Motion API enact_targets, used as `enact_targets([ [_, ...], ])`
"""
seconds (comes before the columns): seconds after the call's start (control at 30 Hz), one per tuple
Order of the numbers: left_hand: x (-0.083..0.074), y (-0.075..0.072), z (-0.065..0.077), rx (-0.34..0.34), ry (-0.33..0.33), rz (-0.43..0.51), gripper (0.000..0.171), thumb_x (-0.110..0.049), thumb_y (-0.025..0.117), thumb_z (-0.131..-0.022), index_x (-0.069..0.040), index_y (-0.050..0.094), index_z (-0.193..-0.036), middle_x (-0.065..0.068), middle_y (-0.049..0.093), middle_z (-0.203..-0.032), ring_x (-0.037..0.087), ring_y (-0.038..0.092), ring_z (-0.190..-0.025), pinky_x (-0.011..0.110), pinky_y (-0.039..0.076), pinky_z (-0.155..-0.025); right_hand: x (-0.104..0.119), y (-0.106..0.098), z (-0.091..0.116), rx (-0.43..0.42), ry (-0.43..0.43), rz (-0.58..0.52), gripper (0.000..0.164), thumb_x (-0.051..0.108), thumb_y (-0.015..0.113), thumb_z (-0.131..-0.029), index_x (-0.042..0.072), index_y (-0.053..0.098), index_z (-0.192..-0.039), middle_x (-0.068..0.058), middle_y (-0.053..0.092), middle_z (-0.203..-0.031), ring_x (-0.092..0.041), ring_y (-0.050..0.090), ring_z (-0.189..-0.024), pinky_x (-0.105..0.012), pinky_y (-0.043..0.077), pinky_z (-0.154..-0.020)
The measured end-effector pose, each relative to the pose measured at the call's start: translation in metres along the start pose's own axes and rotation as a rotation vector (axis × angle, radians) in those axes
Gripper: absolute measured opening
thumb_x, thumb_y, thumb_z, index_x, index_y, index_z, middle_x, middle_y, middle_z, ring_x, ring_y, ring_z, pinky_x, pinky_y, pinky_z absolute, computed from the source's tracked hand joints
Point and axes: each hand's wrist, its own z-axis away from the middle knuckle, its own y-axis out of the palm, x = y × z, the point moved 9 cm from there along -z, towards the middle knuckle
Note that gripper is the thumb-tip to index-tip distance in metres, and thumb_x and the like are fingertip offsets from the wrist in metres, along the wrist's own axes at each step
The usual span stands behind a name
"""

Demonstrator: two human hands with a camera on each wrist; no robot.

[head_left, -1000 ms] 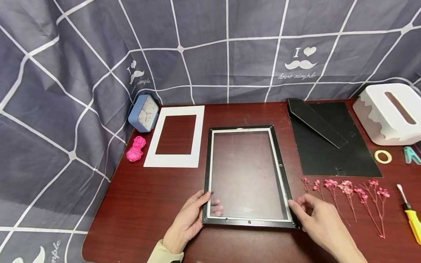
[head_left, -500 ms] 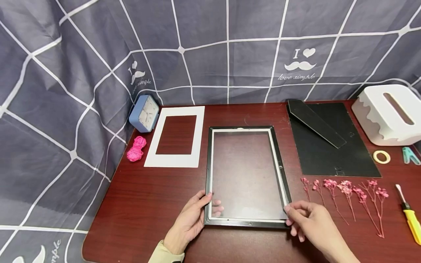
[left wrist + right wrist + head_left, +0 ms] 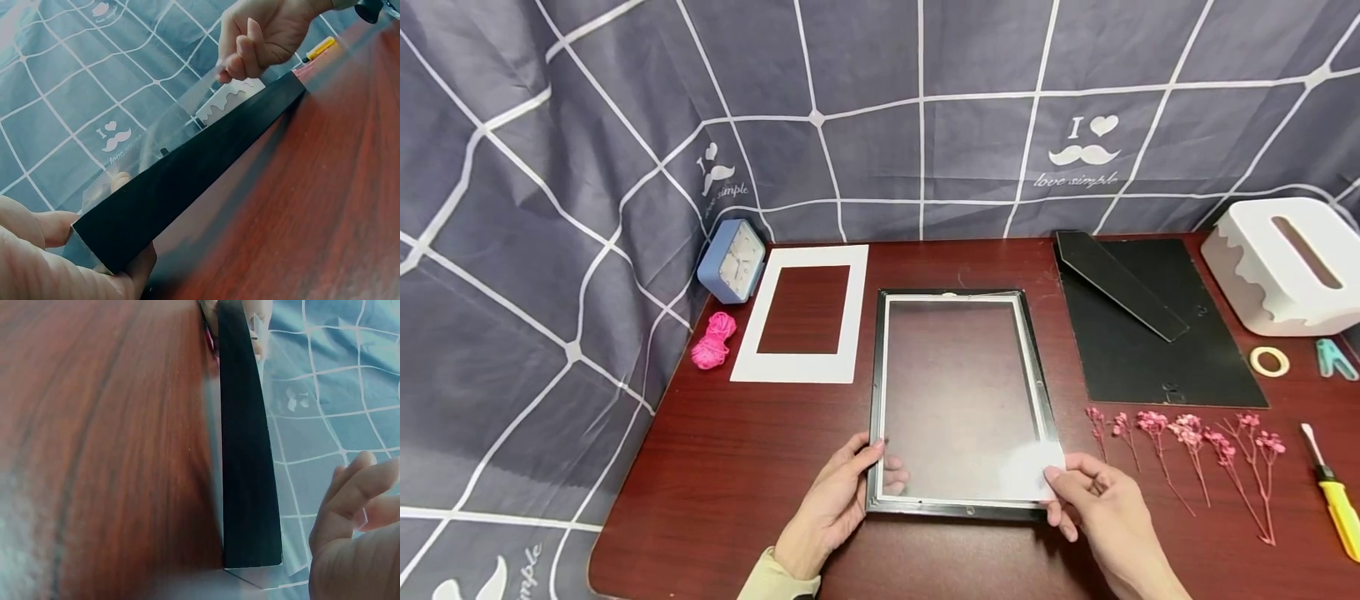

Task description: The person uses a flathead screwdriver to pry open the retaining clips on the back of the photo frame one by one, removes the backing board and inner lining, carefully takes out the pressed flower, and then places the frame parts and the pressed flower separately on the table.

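A black picture frame (image 3: pixel 917 507) lies in front of me, its white inner edge facing up. Over its opening is a clear sheet (image 3: pixel 1033 471), whose near right corner shines with glare. My left hand (image 3: pixel 831 504) grips the frame's left side near the bottom, thumb on top and fingers underneath. With thumb and fingers, my right hand (image 3: pixel 1101 508) pinches the sheet's near right corner. The left wrist view shows that corner raised above the frame's black side (image 3: pixel 200 169), below the right hand (image 3: pixel 265 40). In the right wrist view, the right hand (image 3: pixel 356 531) is apart from the frame's side (image 3: pixel 247 462).
To the left are a white mat (image 3: pixel 793 368), a blue clock (image 3: pixel 732 261) and pink yarn (image 3: pixel 713 340). A black backing board (image 3: pixel 1150 367), pink dried flowers (image 3: pixel 1187 429), a tape ring (image 3: pixel 1270 362), teal clip (image 3: pixel 1335 360), yellow screwdriver (image 3: pixel 1337 504) and white tissue box (image 3: pixel 1285 267) sit right.
My right hand has gone from the frame's right edge to the clear sheet's corner and lifted it. The left hand has kept its grip on the frame.
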Motion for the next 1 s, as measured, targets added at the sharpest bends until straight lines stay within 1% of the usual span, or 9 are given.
enact_targets([
  [0.1, -0.001, 0.0, -0.001, -0.014, 0.01, -0.009, 0.015, -0.015, 0.056, -0.114, -0.01, 0.046, -0.123, 0.0, 0.075, -0.093, 0.01, 0.081, -0.082, 0.024, 0.07, -0.083, 0.004, -0.003, 0.002, -0.002, -0.048, -0.026, 0.009, 0.0, 0.066, -0.105, 0.001, 0.069, -0.097, -0.001, 0.063, -0.061, -0.009, 0.053, -0.047, -0.025, 0.045, -0.04],
  [0.2, -0.004, -0.001, -0.003, -0.041, 0.028, -0.034, 0.02, -0.012, 0.059, -0.112, -0.004, 0.046, -0.126, 0.002, 0.074, -0.093, 0.01, 0.08, -0.082, 0.025, 0.07, -0.085, 0.009, -0.008, 0.005, -0.003, -0.082, -0.025, 0.008, -0.002, 0.065, -0.105, -0.001, 0.069, -0.098, -0.001, 0.062, -0.061, -0.009, 0.052, -0.046, -0.031, 0.041, -0.037],
  [0.3, -0.007, -0.004, -0.003, -0.075, 0.042, -0.092, 0.028, -0.01, 0.061, -0.11, 0.004, 0.048, -0.131, 0.003, 0.074, -0.092, 0.01, 0.079, -0.082, 0.025, 0.07, -0.085, 0.012, -0.014, 0.006, 0.003, -0.109, -0.033, 0.009, -0.003, 0.064, -0.105, -0.002, 0.069, -0.098, -0.001, 0.062, -0.061, -0.008, 0.051, -0.045, -0.041, 0.031, -0.036],
  [0.43, -0.012, -0.009, -0.003, -0.118, 0.058, -0.2, 0.044, -0.012, 0.065, -0.108, 0.013, 0.046, -0.14, 0.003, 0.075, -0.092, 0.01, 0.079, -0.08, 0.025, 0.071, -0.082, 0.017, -0.022, 0.008, 0.035, -0.158, -0.051, 0.013, -0.006, 0.061, -0.106, 0.0, 0.07, -0.098, 0.001, 0.062, -0.062, -0.008, 0.053, -0.047, -0.05, 0.019, -0.04],
  [0.57, -0.016, -0.012, -0.002, -0.122, 0.073, -0.259, 0.053, -0.014, 0.066, -0.108, 0.016, 0.043, -0.146, 0.002, 0.075, -0.09, 0.008, 0.079, -0.078, 0.025, 0.071, -0.08, 0.025, -0.032, 0.01, 0.056, -0.2, -0.05, 0.019, -0.009, 0.058, -0.106, 0.002, 0.072, -0.099, 0.002, 0.063, -0.062, -0.012, 0.05, -0.045, -0.05, 0.016, -0.039],
  [0.73, -0.018, -0.012, -0.003, -0.098, 0.077, -0.317, 0.049, -0.014, 0.065, -0.109, 0.017, 0.047, -0.143, 0.001, 0.076, -0.089, 0.009, 0.079, -0.077, 0.027, 0.071, -0.078, 0.038, -0.05, 0.014, 0.026, -0.218, 0.009, 0.021, -0.01, 0.059, -0.105, 0.005, 0.074, -0.101, 0.002, 0.063, -0.063, -0.024, 0.042, -0.046, -0.048, 0.016, -0.038],
  [0.8, -0.019, -0.012, -0.002, -0.092, 0.078, -0.349, 0.047, -0.014, 0.064, -0.11, 0.016, 0.048, -0.142, 0.0, 0.077, -0.088, 0.009, 0.078, -0.075, 0.028, 0.071, -0.076, 0.044, -0.058, 0.016, -0.006, -0.212, 0.112, 0.018, -0.006, 0.062, -0.106, 0.006, 0.075, -0.102, 0.003, 0.063, -0.064, -0.021, 0.045, -0.046, -0.047, 0.019, -0.037],
  [0.97, -0.024, -0.012, -0.001, -0.097, 0.091, -0.419, 0.045, -0.014, 0.063, -0.11, 0.016, 0.05, -0.14, 0.0, 0.077, -0.087, 0.009, 0.077, -0.071, 0.026, 0.07, -0.072, 0.066, -0.079, 0.023, -0.136, -0.219, 0.512, 0.005, 0.007, 0.07, -0.106, 0.009, 0.075, -0.107, 0.004, 0.061, -0.064, -0.019, 0.054, -0.051, -0.038, 0.035, -0.041],
  [1.0, -0.026, -0.013, -0.001, -0.101, 0.095, -0.428, 0.045, -0.014, 0.064, -0.109, 0.016, 0.05, -0.14, 0.0, 0.076, -0.087, 0.009, 0.077, -0.071, 0.026, 0.07, -0.072, 0.069, -0.083, 0.024, -0.166, -0.216, 0.569, 0.005, 0.009, 0.071, -0.105, 0.009, 0.075, -0.108, 0.004, 0.06, -0.064, -0.019, 0.054, -0.052, -0.037, 0.036, -0.043],
])
